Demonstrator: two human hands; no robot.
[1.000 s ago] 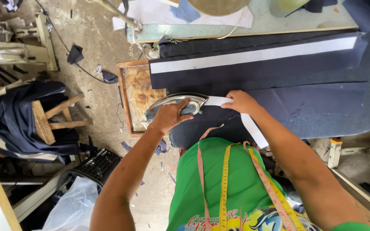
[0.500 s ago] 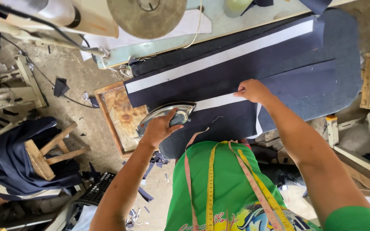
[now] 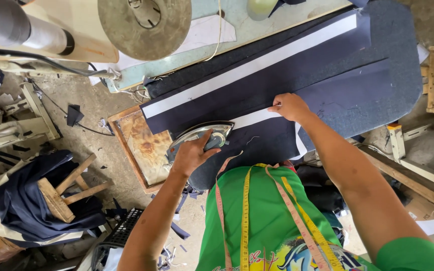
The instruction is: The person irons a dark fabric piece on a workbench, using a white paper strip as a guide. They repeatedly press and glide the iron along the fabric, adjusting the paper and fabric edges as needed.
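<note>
My left hand (image 3: 193, 152) grips the handle of a metal clothes iron (image 3: 202, 136) resting at the left end of a dark padded ironing board (image 3: 398, 60). My right hand (image 3: 289, 106) presses a narrow white strip (image 3: 249, 119) flat on dark navy cloth (image 3: 277, 90); the strip runs from the iron's tip to my fingers, then hangs off the board's near edge. A second, longer white strip (image 3: 247, 68) lies on navy cloth farther back.
A scorched wooden board (image 3: 144, 145) sits left of the iron. A sewing machine with a large wheel (image 3: 144, 22) stands on a pale table (image 3: 177, 57) behind. A wooden stool (image 3: 64, 193) draped in navy cloth is at left. Tape measures (image 3: 247, 216) hang over my green shirt.
The view has swung, so the board now lies more slanted in frame. My right hand slid along the white strip away from the iron, stretching it flat. My left hand stays on the iron.
</note>
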